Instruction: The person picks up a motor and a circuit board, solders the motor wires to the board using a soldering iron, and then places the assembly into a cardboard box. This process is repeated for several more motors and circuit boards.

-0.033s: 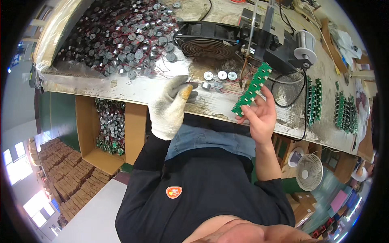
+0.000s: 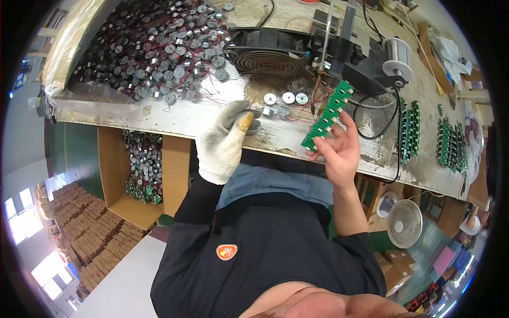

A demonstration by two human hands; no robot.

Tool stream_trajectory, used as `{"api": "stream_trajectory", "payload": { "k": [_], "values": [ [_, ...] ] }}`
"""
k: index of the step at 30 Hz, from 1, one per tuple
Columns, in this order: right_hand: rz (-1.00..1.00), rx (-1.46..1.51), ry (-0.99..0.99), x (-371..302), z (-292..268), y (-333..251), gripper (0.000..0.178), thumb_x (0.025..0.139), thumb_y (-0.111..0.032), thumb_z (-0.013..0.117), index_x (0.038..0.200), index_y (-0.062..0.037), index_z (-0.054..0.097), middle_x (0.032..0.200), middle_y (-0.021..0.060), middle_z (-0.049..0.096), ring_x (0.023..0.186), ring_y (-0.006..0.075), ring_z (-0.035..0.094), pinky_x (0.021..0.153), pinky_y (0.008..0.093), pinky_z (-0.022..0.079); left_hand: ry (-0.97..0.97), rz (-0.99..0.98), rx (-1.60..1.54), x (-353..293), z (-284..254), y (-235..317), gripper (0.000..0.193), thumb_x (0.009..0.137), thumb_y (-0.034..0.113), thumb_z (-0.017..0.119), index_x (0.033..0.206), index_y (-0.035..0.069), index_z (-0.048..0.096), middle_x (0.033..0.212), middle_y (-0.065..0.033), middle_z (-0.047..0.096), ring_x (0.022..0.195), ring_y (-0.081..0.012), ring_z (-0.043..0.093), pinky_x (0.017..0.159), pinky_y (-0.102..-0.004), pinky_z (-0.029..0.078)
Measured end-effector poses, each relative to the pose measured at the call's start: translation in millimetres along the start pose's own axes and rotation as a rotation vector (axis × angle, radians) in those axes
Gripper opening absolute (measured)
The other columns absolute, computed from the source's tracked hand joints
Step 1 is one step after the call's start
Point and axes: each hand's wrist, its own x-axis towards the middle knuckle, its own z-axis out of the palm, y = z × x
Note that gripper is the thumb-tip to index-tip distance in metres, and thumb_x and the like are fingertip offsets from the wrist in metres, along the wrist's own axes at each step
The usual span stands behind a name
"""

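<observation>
My right hand (image 2: 342,151), bare, holds a long green circuit board strip (image 2: 330,114) by its lower end, thumb on top. Small light-coloured parts run along the strip, which tilts up over the bench edge. My left hand (image 2: 225,140) wears a white glove with a yellow-stained thumb. Its fingers are loosely bent and apart, with nothing visible between them; the palm side is partly hidden. Just right of its fingertips lies a small silver motor (image 2: 267,112) on its side. Behind that, three motors with white faces (image 2: 288,98) stand in a row, red wires trailing toward the board.
A large heap of small wired motors (image 2: 175,53) covers the bench's left. A black fan (image 2: 268,55), a soldering stand (image 2: 360,69) and a solder wire spool (image 2: 397,58) are at the back. More green boards (image 2: 411,132) lie right. Below left is a cardboard box (image 2: 177,175) of parts.
My left hand has come very slightly closer to the nearest motor. The right hand keeps its hold on the circuit board strip.
</observation>
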Motion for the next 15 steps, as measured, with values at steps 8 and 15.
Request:
{"api": "stream_trajectory", "payload": {
  "k": [8,15],
  "values": [
    [0.073,-0.013,0.011,0,1,-3,0.069,0.082,0.011,0.058,0.142,-0.0003,0.024,0.115,0.0222,0.056,0.071,0.0208,0.066,0.053,0.0262,0.055,-0.220,0.065,0.349,-2,23,-10,0.020,0.090,0.012,0.063,0.102,-0.004,0.061,0.080,-0.0053,0.064,0.072,-0.0084,0.060,0.065,-0.0230,0.050],
    [0.082,0.003,-0.029,2,0,-9,0.071,0.083,0.011,0.059,0.143,-0.0013,0.024,0.112,0.0173,0.055,0.071,0.0196,0.066,0.055,0.0249,0.055,-0.248,-0.042,0.234,1,41,-19,0.016,0.087,0.011,0.065,0.093,-0.003,0.062,0.076,-0.0040,0.061,0.069,-0.0071,0.056,0.064,-0.0228,0.046]
  ]
}}
